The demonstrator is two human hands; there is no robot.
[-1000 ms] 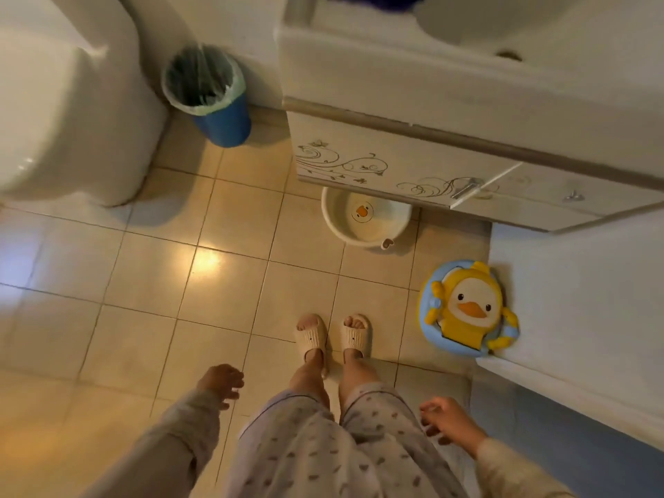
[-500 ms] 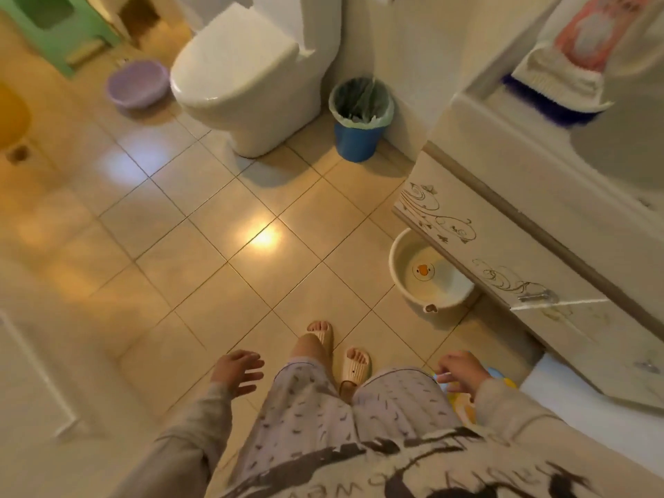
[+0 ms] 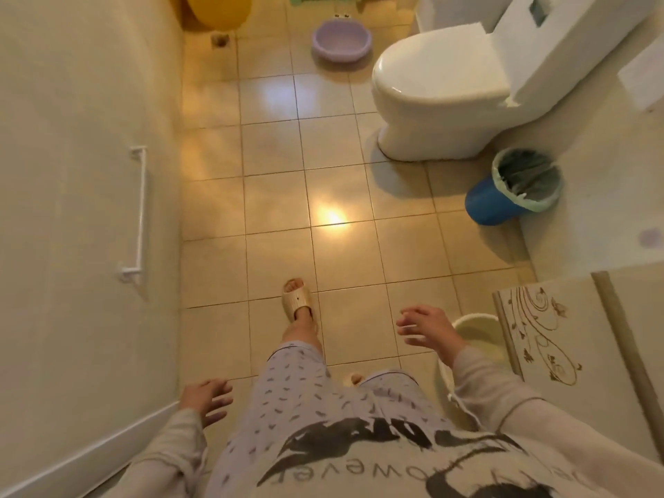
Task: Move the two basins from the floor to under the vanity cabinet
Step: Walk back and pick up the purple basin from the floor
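A purple basin [image 3: 340, 44] sits on the tiled floor at the far end, left of the toilet. A white basin [image 3: 478, 336] lies partly under the vanity cabinet [image 3: 560, 339] at the lower right; my right arm hides part of it. My right hand [image 3: 427, 328] hangs above the floor beside the white basin, fingers apart, holding nothing. My left hand [image 3: 206, 395] is low at the left near the wall, fingers spread and empty.
A white toilet [image 3: 442, 91] stands at the upper right. A blue bin with a bag liner [image 3: 513, 188] sits between toilet and vanity. A wall with a white rail [image 3: 138, 213] runs along the left. A yellow object [image 3: 219, 9] and floor drain [image 3: 220, 40] lie at the far left.
The view has swung left from the vanity toward the far end of the room. My left foot has stepped forward. The white basin now sits at the right edge under the cabinet.
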